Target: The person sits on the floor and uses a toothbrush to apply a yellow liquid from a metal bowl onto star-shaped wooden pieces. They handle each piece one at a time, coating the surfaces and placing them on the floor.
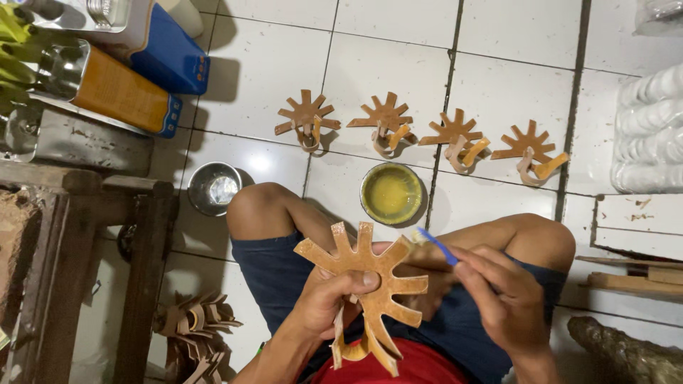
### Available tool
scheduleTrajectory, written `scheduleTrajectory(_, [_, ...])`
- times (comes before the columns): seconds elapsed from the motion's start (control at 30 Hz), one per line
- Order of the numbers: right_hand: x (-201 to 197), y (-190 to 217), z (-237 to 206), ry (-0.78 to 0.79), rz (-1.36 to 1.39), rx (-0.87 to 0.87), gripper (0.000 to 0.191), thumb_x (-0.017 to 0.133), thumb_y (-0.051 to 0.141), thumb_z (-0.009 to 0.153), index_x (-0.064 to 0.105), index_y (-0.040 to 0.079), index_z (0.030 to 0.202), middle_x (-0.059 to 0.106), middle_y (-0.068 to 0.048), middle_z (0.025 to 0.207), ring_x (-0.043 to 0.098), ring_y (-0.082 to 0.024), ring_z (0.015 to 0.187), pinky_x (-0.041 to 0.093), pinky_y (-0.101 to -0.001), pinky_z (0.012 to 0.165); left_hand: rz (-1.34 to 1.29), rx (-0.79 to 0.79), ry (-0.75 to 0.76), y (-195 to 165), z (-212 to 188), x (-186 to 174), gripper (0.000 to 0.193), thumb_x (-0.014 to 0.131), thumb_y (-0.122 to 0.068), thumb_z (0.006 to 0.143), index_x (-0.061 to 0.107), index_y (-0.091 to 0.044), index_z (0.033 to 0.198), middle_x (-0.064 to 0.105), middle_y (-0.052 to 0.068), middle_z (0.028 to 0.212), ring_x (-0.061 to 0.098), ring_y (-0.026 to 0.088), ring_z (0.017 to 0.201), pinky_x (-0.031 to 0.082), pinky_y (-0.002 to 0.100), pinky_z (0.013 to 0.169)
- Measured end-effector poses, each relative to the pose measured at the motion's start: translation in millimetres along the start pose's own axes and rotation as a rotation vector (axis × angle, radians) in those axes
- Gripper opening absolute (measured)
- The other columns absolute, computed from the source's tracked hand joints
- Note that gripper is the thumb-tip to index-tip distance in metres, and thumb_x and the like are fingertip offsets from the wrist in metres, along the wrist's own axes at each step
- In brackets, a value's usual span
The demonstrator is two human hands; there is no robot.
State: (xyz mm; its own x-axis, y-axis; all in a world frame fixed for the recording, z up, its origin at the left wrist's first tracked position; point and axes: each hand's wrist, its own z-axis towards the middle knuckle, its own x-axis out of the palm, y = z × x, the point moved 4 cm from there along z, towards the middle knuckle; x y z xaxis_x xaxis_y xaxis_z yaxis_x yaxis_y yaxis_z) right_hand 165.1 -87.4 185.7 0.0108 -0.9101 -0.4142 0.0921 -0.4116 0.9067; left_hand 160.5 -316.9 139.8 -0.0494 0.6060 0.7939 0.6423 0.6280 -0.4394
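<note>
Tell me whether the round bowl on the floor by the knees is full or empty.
Partly filled: the bowl stands upright on the white tiles and holds a yellow substance covering its bottom. How deep it goes, I cannot tell.

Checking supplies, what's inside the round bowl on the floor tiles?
The round metal bowl holds an opaque yellow liquid, filling it nearly to the rim. Its bottom is covered by the liquid, so nothing beneath shows.

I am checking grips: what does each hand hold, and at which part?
The left hand pinches the star-shaped brown cutout near its centre, thumb on top. The right hand holds a blue brush by its handle end.
</note>
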Motion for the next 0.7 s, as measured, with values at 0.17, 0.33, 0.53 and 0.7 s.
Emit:
scheduleTrajectory(0.17, [-3, 8, 3, 0.05, -0.125, -0.026, 0.026, 0.068, 0.003, 0.087, 0.076, 0.0, 0.112, 0.07, -0.003, 0.08, 0.064, -0.009, 0.067, 0.05, -0.0221, 0.061, 0.04, -0.034, 0.03, 2, -1, 2, 0.053, 0.065, -0.002, 0.084, 0.058, 0.012, 0.135, 0.07, 0.019, 0.12, 0.07, 0.025, 0.104, 0.058, 0.04, 0.094])
scheduleTrajectory(0.33, [-4, 6, 5, -0.012, -0.023, 0.003, 0.024, 0.066, 0.003, 0.093, 0.075, 0.0, 0.114, 0.072, -0.003, 0.082, 0.068, -0.008, 0.069, 0.051, -0.0219, 0.06, 0.02, -0.035, 0.037, 0, -2, 1, 0.054, 0.065, -0.001, 0.082, 0.058, 0.013, 0.134, 0.07, 0.02, 0.12, 0.071, 0.025, 0.102, 0.059, 0.039, 0.09])
scheduleTrajectory(0.53, [9, -21, -9, 0.087, -0.036, 0.099, 0.025, 0.065, 0.005, 0.091, 0.074, -0.002, 0.114, 0.071, -0.006, 0.08, 0.066, -0.01, 0.067, 0.052, -0.0246, 0.06, -0.138, -0.013, 0.013, 5, -3, -13, 0.052, 0.065, -0.001, 0.082, 0.06, 0.014, 0.132, 0.069, 0.022, 0.113, 0.071, 0.026, 0.098, 0.059, 0.038, 0.092])
scheduleTrajectory(0.7, [26, -82, 11, 0.041, -0.101, 0.299, 0.027, 0.066, 0.011, 0.096, 0.074, 0.002, 0.12, 0.067, -0.009, 0.076, 0.06, -0.015, 0.063, 0.05, -0.0284, 0.055, -0.302, 0.045, 0.161, 7, -3, -20, 0.051, 0.064, -0.001, 0.088, 0.055, 0.014, 0.136, 0.07, 0.019, 0.11, 0.072, 0.022, 0.089, 0.06, 0.031, 0.08])
